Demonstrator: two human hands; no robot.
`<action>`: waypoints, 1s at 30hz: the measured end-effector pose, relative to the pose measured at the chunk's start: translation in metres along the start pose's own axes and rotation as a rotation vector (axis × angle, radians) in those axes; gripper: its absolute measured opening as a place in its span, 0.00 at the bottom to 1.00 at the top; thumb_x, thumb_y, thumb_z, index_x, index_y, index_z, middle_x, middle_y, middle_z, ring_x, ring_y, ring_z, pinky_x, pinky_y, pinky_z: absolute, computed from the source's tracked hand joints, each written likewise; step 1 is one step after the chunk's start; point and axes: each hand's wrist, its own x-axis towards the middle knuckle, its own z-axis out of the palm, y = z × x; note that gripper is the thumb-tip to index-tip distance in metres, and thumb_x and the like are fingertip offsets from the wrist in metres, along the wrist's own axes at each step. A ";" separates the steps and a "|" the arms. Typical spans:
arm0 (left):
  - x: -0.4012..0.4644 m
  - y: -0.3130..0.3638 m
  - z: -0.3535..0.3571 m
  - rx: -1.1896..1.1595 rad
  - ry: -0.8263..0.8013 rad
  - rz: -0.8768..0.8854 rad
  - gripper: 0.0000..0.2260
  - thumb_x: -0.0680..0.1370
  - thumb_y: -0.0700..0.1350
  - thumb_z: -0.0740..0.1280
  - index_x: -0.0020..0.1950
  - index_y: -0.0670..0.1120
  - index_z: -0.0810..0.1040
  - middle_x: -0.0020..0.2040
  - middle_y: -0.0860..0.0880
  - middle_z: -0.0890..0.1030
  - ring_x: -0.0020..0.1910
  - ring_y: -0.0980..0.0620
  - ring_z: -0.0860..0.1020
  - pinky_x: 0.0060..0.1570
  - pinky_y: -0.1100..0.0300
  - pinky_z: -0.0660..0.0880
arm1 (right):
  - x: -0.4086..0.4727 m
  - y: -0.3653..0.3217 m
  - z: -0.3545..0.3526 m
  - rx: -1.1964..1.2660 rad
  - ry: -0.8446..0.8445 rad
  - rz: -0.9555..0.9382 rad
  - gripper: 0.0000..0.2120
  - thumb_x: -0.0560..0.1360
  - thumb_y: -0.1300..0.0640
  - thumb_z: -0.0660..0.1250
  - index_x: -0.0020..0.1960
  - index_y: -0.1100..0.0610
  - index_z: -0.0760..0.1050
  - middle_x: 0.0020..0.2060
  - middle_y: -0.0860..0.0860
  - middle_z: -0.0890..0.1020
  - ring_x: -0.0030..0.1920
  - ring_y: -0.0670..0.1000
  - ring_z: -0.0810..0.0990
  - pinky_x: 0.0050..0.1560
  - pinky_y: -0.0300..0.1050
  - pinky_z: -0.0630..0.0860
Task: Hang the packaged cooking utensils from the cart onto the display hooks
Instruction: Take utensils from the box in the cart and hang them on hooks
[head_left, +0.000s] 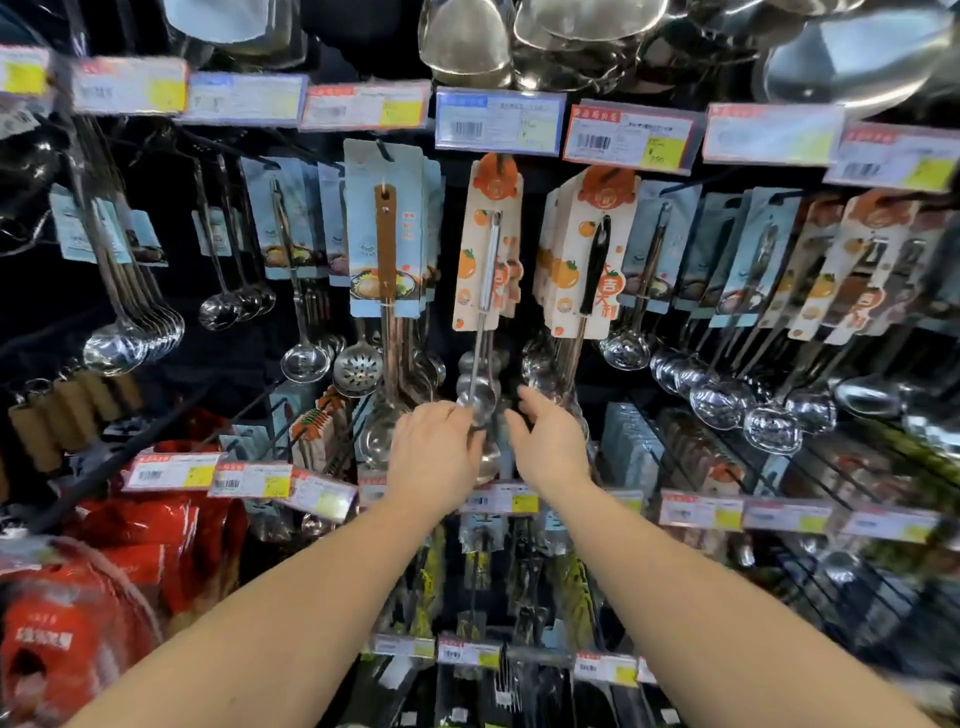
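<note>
Head view: both hands (434, 449) (550, 441) flank hanging ladle (480, 400) (bowls crowd close).

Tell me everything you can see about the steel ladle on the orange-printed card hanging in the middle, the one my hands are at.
The steel ladle hangs upright from a display hook, under a blue price tag. Its cream backing card, printed with oranges, has an orange top. The slim shiny metal handle runs down the card; the polished bowl hangs below the card's lower edge. The left hand touches the bowl, fingers curled at it; the right hand is open beside it. More ladle bowls hang behind.
</note>
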 end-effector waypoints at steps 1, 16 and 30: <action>-0.002 0.009 0.008 -0.025 -0.008 0.019 0.14 0.79 0.52 0.59 0.60 0.49 0.76 0.55 0.52 0.79 0.57 0.49 0.74 0.59 0.53 0.68 | -0.009 0.013 -0.005 -0.019 0.029 0.008 0.19 0.81 0.54 0.60 0.71 0.53 0.68 0.65 0.51 0.76 0.63 0.52 0.75 0.63 0.47 0.71; -0.092 0.424 0.082 -0.214 -0.316 0.591 0.15 0.79 0.56 0.59 0.57 0.49 0.77 0.54 0.48 0.79 0.55 0.45 0.76 0.51 0.50 0.72 | -0.204 0.276 -0.339 -0.616 0.224 0.462 0.22 0.81 0.46 0.56 0.72 0.52 0.67 0.65 0.54 0.74 0.63 0.56 0.74 0.55 0.50 0.76; -0.225 0.820 0.132 -0.448 -0.532 1.003 0.18 0.78 0.58 0.59 0.60 0.49 0.76 0.57 0.48 0.77 0.58 0.45 0.73 0.56 0.51 0.71 | -0.397 0.452 -0.631 -0.757 0.460 0.902 0.23 0.78 0.46 0.59 0.72 0.47 0.67 0.65 0.54 0.75 0.64 0.57 0.72 0.60 0.51 0.74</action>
